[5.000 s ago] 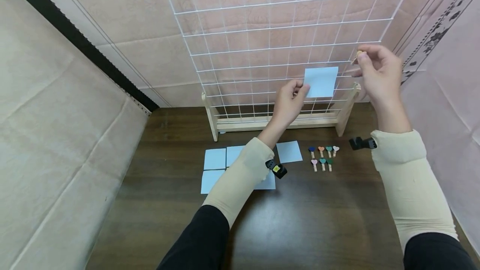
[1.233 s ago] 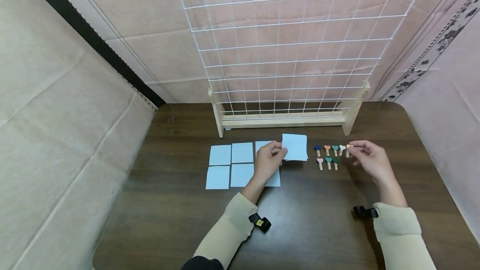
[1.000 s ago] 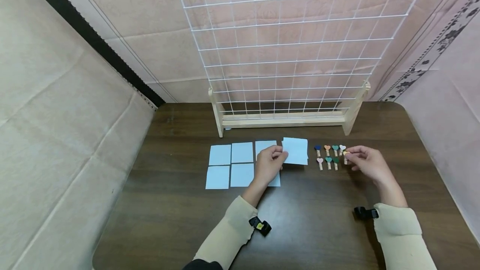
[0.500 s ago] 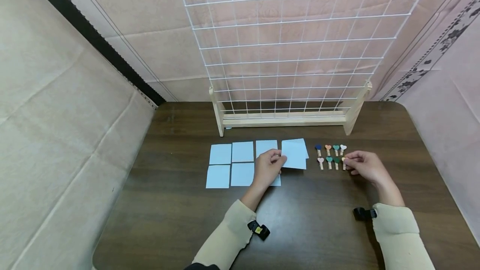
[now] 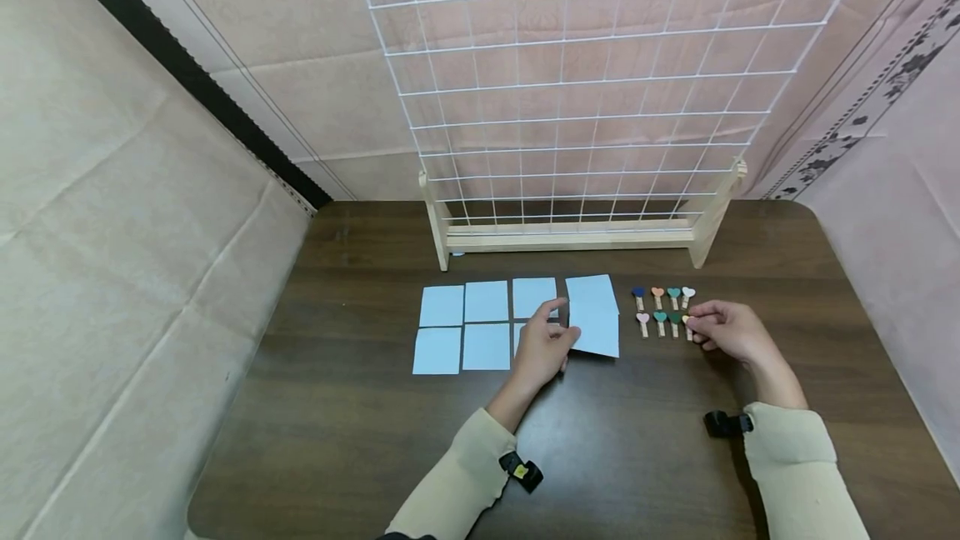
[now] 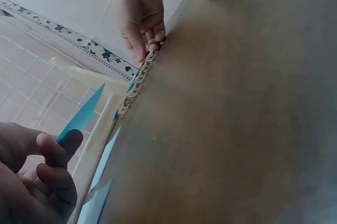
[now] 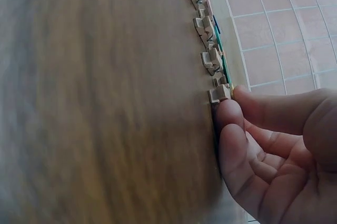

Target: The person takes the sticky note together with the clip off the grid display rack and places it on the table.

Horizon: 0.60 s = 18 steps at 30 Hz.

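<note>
My left hand (image 5: 542, 350) pinches the left edge of a light blue paper square (image 5: 597, 333) between thumb and fingers, its index finger raised. In the left wrist view that paper (image 6: 84, 111) is seen nearly edge-on, above the table. It overlaps another blue square (image 5: 590, 294) at the right end of the back row. My right hand (image 5: 731, 332) pinches a small wooden clothespin with a yellow heart (image 5: 687, 322) at the right end of the front row of clothespins. In the right wrist view thumb and index finger hold this clothespin (image 7: 220, 94) at the table surface.
Blue paper squares (image 5: 486, 302) lie in two rows on the brown table (image 5: 337, 407), some partly behind the left hand. Several heart clothespins (image 5: 660, 322) lie in two rows. A white wire grid (image 5: 555, 117) stands in a wooden base (image 5: 570, 240) behind them.
Both hands have come down from the grid to the table. The yellow clothespin shifted from the back row's end to the front row's. The held paper moved towards the front.
</note>
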Each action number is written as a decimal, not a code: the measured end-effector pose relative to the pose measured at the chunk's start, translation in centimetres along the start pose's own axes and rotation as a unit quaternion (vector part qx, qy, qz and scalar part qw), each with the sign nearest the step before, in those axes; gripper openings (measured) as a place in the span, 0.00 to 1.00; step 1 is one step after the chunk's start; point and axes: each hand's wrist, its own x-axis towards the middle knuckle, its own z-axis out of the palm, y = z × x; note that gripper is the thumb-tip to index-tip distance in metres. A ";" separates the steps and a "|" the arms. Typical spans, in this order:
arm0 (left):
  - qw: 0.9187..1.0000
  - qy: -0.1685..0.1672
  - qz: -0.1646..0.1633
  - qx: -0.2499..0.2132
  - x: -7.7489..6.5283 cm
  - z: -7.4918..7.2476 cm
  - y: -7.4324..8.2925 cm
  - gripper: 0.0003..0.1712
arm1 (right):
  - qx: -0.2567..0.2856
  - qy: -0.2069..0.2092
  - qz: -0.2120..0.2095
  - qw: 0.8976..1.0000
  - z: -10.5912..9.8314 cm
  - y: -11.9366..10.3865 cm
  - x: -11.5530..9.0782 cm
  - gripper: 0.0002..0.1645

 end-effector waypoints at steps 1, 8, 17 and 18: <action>1.000 -0.004 -0.002 0.003 -0.1 0.1 -0.1 0.25 | -0.001 0.002 0.000 1.000 0.0 -0.1 0.0 0.20; 1.000 -0.015 -0.004 0.022 -0.1 0.3 -0.7 0.10 | -0.009 0.009 -0.002 1.000 0.1 -0.1 0.0 0.22; 0.998 -0.037 -0.032 0.049 -0.4 0.8 -0.6 0.12 | -0.014 0.022 0.000 1.000 0.3 0.2 -0.4 0.28; 0.997 -0.041 -0.035 0.052 -0.3 0.9 -0.6 0.12 | -0.014 0.023 0.002 1.000 0.3 0.2 -0.4 0.29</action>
